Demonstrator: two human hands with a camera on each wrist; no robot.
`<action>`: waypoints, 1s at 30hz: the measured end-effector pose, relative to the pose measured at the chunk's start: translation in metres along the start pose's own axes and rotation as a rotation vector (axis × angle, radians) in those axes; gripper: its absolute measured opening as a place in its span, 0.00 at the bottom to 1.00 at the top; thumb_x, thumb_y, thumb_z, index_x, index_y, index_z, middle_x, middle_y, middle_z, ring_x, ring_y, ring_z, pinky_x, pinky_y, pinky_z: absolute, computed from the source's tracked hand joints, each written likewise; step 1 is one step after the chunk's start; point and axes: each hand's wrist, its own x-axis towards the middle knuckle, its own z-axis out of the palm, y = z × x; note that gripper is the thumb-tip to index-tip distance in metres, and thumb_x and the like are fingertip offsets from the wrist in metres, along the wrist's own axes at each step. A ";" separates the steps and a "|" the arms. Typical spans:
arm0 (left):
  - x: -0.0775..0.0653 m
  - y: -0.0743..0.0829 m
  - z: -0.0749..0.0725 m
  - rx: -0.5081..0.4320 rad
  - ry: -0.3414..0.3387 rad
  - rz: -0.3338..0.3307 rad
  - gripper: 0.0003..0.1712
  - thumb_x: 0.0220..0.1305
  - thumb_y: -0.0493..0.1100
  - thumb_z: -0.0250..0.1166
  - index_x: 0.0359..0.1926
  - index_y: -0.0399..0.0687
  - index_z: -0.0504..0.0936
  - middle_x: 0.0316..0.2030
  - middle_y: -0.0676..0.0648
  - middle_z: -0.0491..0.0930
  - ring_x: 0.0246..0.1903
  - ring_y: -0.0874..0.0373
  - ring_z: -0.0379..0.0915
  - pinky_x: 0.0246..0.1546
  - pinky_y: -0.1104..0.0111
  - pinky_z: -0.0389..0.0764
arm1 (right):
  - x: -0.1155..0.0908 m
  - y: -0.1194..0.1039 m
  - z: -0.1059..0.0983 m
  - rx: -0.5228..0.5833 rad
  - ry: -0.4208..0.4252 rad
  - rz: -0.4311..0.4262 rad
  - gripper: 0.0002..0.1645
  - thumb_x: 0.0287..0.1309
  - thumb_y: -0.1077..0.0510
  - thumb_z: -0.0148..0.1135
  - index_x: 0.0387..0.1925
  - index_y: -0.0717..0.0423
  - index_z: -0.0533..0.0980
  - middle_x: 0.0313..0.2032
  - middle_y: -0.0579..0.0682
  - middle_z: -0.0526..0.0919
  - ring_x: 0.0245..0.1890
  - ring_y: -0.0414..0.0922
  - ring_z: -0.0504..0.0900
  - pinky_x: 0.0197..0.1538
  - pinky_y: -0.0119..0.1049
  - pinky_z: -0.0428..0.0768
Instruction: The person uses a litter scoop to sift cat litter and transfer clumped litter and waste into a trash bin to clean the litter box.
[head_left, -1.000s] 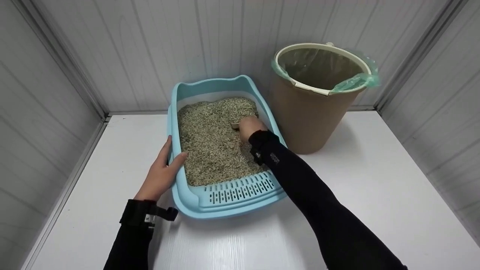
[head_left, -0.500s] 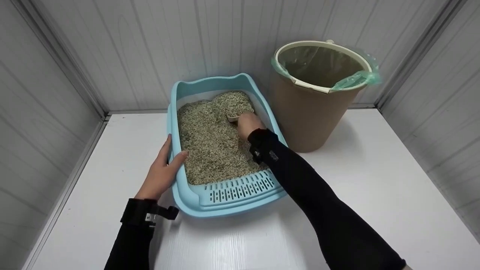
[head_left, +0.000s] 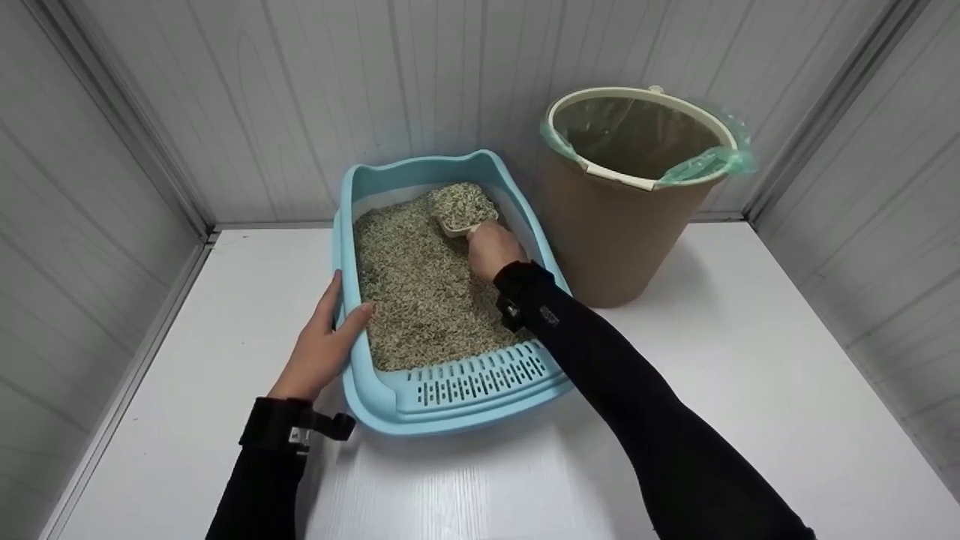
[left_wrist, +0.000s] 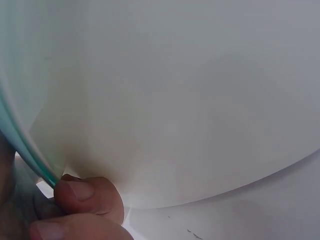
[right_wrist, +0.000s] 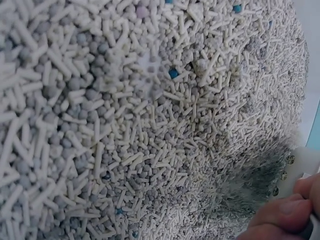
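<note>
A light blue litter box (head_left: 367, 390) with a slotted front ledge sits on the white table, filled with pale pellet cat litter (head_left: 420, 300). My left hand (head_left: 319, 356) grips its left rim, thumb over the top; in the left wrist view the fingers (left_wrist: 90, 197) curl under the edge of the box wall (left_wrist: 190, 100). My right hand (head_left: 496, 251) holds a pale litter scoop (head_left: 456, 232) by its handle, mostly hidden in the fist. Litter is heaped on the scoop. In the right wrist view the scoop's slotted back end (right_wrist: 296, 167) shows beside the fingers (right_wrist: 290, 207).
A brown bin (head_left: 607, 240) with a cream rim and a green plastic liner (head_left: 709, 165) stands right of the box, close to its side. Grey panel walls (head_left: 285, 112) enclose the white table (head_left: 765, 360) at the back and both sides.
The right hand has raised the scoop from within the litter and moved it slightly left and back; a heap of litter now shows on it. The left hand stays on the rim.
</note>
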 end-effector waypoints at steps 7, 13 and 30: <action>0.000 0.003 0.002 0.010 0.008 -0.009 0.56 0.83 0.70 0.58 0.92 0.69 0.32 0.91 0.43 0.35 0.88 0.38 0.35 0.83 0.39 0.50 | -0.007 0.000 -0.007 -0.028 0.027 -0.102 0.23 0.94 0.55 0.43 0.40 0.61 0.78 0.35 0.55 0.71 0.32 0.53 0.72 0.43 0.44 0.66; -0.001 0.003 0.001 0.010 0.000 -0.013 0.56 0.83 0.70 0.59 0.92 0.70 0.32 0.91 0.43 0.34 0.88 0.38 0.35 0.83 0.40 0.51 | -0.015 -0.004 -0.017 0.067 0.004 -0.100 0.20 0.93 0.54 0.44 0.50 0.65 0.77 0.33 0.51 0.67 0.32 0.50 0.67 0.43 0.43 0.65; 0.002 0.001 0.001 0.009 -0.010 -0.011 0.56 0.83 0.69 0.59 0.92 0.70 0.31 0.91 0.42 0.33 0.88 0.37 0.35 0.82 0.38 0.50 | -0.056 -0.012 -0.064 0.097 -0.068 -0.115 0.19 0.93 0.50 0.45 0.45 0.58 0.73 0.36 0.52 0.69 0.34 0.50 0.69 0.47 0.44 0.69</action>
